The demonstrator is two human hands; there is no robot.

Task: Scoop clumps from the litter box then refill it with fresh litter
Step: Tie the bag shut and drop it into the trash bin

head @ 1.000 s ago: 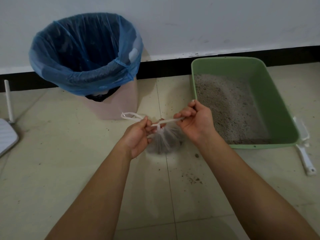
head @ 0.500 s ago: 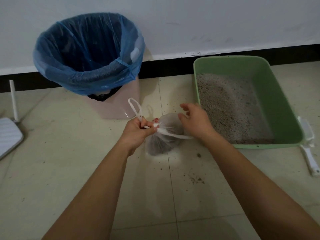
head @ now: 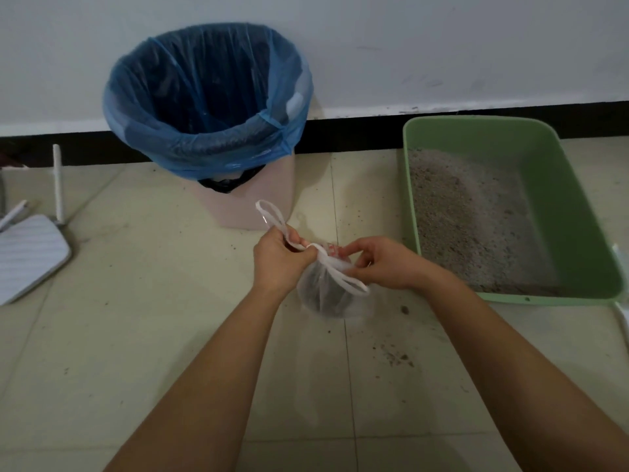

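The step in hand looks like tying shut the small clear plastic bag (head: 332, 294) of dark scooped clumps, which hangs just above the floor between the two hands. The left hand (head: 279, 258) is clamped on one white handle strip, its loop (head: 270, 212) sticking up past the knuckles; the right hand (head: 384, 264) pinches the bag's gathered neck, the other white strip (head: 347, 284) trailing below its fingers. The hands are close together, touching only through the bag.

The next move probably calls for crossing the two strips into a knot, then dropping the bag into the pink bin with the blue plastic liner (head: 207, 107) just behind — after that, fresh litter is still owed to the green plastic litter box (head: 578, 212), whose grey litter (head: 466, 226) lies thin and banked to one side.

The beige tiled floor (head: 136, 335) is speckled with spilled grains; a white wall with a dark skirting runs behind. A white router (head: 30, 250) sits at far left.
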